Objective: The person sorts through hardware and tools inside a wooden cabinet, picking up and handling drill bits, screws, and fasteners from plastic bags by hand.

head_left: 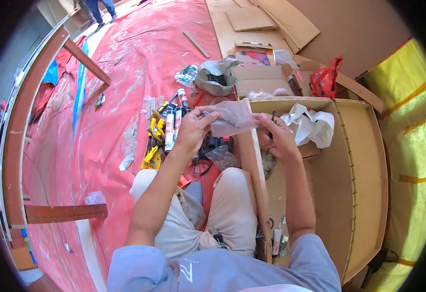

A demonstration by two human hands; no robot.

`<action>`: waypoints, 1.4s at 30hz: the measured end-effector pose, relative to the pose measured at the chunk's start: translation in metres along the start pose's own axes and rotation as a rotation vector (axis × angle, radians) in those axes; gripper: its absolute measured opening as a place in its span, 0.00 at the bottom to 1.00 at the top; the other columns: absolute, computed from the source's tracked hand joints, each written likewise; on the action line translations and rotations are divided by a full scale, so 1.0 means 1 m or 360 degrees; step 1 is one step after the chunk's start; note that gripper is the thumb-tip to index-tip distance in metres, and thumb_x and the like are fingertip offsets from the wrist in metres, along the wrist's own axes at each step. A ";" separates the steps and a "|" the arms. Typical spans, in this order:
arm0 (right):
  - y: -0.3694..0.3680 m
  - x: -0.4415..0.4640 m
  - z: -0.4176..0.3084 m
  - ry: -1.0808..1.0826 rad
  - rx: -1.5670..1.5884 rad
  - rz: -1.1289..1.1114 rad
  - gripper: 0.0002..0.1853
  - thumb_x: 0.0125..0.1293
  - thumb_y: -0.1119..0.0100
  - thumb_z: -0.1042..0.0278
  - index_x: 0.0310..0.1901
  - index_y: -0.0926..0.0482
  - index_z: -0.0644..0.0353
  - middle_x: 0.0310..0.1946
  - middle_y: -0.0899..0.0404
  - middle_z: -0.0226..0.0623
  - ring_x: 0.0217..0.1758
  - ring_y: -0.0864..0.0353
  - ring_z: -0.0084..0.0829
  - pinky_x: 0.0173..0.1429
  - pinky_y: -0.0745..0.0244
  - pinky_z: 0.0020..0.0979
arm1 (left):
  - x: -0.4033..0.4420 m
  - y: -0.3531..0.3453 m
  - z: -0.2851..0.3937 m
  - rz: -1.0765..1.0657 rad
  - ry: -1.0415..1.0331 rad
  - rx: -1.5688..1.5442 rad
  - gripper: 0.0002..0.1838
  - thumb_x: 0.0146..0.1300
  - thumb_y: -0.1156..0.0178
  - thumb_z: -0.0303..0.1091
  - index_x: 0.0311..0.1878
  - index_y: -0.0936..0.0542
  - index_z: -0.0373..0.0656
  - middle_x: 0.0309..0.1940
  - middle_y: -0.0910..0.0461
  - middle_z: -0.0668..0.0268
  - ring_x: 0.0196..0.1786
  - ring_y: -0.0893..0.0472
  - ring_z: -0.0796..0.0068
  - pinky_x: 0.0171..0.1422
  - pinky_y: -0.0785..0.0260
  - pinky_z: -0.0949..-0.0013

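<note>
A small translucent plastic bag (233, 119) is stretched between my two hands, with thin dark pieces faintly visible inside. My left hand (196, 127) pinches its left edge between thumb and fingers. My right hand (277, 135) grips the opposite edge, its fingers closed. A thin dark piece shows by the right fingers, but I cannot tell what it is. Just beyond the left hand lie white-labelled sealant tubes (169, 129) and yellow-and-black tools (155, 131). Below the right hand is an open wooden box (330, 180) with crumpled white paper (310, 125) in it.
Red sheeting (106, 146) covers the floor. A wooden frame (16, 136) stands at the left. A grey bag (215, 78), a red plastic bag (326, 80) and cardboard (249, 18) lie farther off. Another person's legs (101, 9) show at the far left.
</note>
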State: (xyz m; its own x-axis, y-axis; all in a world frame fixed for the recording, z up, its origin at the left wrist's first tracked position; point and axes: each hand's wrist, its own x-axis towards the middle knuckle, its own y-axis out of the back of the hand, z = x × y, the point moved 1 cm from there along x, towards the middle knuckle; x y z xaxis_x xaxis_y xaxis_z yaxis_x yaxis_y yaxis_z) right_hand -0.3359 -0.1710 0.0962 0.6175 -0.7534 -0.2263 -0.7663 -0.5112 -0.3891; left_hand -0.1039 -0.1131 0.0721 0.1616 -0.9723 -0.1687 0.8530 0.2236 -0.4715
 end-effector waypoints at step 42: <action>-0.049 0.027 0.044 0.0515 -0.0276 0.0105 0.09 0.57 0.38 0.78 0.38 0.26 0.61 0.30 0.24 0.28 0.32 0.24 0.19 0.36 0.28 0.21 | 0.013 0.026 0.013 0.0297 -0.0691 0.0686 0.11 0.68 0.48 0.31 0.46 0.25 0.34 0.29 0.21 0.66 0.32 0.23 0.82 0.38 0.31 0.76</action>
State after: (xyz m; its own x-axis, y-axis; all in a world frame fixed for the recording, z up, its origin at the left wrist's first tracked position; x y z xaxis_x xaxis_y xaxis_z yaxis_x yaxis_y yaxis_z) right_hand -0.2734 -0.1482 0.0696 0.4988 -0.8647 0.0589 -0.8386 -0.4986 -0.2195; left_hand -0.0728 -0.1207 0.0686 0.4357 -0.8789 0.1942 0.8996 0.4322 -0.0622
